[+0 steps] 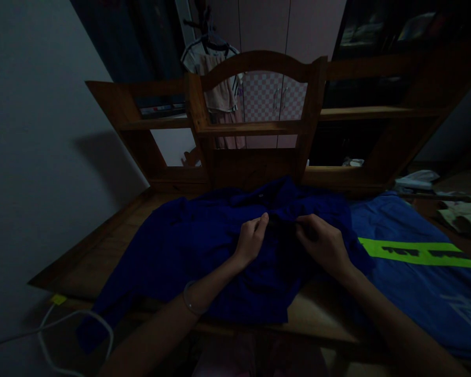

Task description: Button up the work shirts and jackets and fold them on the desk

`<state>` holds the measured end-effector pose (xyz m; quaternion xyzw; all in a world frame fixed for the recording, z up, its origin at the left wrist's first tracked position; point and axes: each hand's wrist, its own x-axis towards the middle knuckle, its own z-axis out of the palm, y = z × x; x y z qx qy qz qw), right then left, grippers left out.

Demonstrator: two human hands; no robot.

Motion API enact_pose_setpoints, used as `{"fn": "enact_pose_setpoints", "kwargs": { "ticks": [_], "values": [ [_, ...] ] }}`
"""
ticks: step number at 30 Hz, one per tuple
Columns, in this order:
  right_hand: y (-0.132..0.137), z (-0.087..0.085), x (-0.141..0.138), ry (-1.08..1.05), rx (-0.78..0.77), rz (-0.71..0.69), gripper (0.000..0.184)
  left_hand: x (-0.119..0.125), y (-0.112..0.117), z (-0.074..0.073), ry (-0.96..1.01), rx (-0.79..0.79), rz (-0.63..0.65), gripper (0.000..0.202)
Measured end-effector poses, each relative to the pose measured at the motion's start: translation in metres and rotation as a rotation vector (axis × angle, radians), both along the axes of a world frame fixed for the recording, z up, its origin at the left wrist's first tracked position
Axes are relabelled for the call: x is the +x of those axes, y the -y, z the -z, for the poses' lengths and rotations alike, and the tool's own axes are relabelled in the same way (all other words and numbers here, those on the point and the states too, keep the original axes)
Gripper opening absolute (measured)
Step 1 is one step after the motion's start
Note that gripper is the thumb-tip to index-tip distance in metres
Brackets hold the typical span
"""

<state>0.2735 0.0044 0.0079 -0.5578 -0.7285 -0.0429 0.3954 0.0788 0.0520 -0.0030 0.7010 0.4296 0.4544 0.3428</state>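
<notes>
A dark blue shirt (188,246) lies spread on a wooden desk (322,314), its collar toward the shelf unit. My left hand (253,238) pinches the fabric near the middle of the shirt's front, fingers closed. My right hand (322,243) grips the same fabric just to the right, fingers curled. The two hands are a few centimetres apart, and a thin bracelet sits on my left wrist.
A lighter blue garment (416,283) with a neon yellow-green stripe (416,253) lies to the right. A wooden shelf unit (259,131) stands at the desk's back. A white cable (74,324) loops at the lower left. Pale cloth (463,214) rests at the far right.
</notes>
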Motion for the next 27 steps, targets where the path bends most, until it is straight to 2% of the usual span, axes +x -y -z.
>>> {"fn": "enact_pose_setpoints", "kwargs": {
  "ticks": [3, 6, 9, 12, 15, 18, 19, 21, 23, 24, 25, 27],
  "values": [
    [0.000, -0.014, 0.010, -0.235, 0.112, 0.130, 0.014, 0.000, -0.001, 0.001, -0.044, -0.012, 0.059, 0.058],
    [-0.003, -0.024, 0.026, -0.495, 0.130, 0.123, 0.016, -0.002, 0.004, -0.001, -0.152, 0.019, 0.127, 0.060],
    [-0.004, -0.025, 0.042, -0.749, -0.082, 0.069, 0.022, -0.013, 0.015, -0.004, -0.277, 0.136, 0.211, 0.058],
    [0.008, -0.026, 0.051, -0.866, -0.276, 0.081, 0.032, -0.029, 0.033, -0.003, -0.465, 0.360, 0.317, 0.048],
    [0.036, -0.027, 0.050, -0.723, -0.298, 0.088, 0.032, -0.046, 0.052, 0.002, -0.649, 0.638, 0.412, 0.037],
    [0.072, -0.018, 0.042, -0.367, -0.262, 0.171, 0.032, -0.054, 0.064, -0.002, -0.699, 0.869, 0.569, 0.031],
    [0.083, -0.012, 0.038, -0.228, -0.247, 0.194, 0.033, -0.053, 0.063, -0.006, -0.680, 0.902, 0.573, 0.028],
    [0.101, 0.003, 0.031, 0.026, -0.218, 0.225, 0.033, -0.050, 0.055, -0.017, -0.610, 0.877, 0.448, 0.022],
    [0.112, 0.012, 0.025, 0.216, -0.190, 0.245, 0.032, -0.046, 0.038, -0.027, -0.552, 0.765, 0.256, 0.020],
    [0.116, 0.013, 0.022, 0.289, -0.168, 0.260, 0.033, -0.045, 0.028, -0.030, -0.550, 0.695, 0.207, 0.021],
    [0.120, 0.010, 0.019, 0.346, -0.143, 0.278, 0.035, -0.045, 0.019, -0.030, -0.573, 0.621, 0.204, 0.023],
    [0.127, -0.004, 0.009, 0.397, -0.062, 0.268, 0.043, -0.048, 0.006, -0.025, -0.660, 0.504, 0.295, 0.027]
  ]
}}
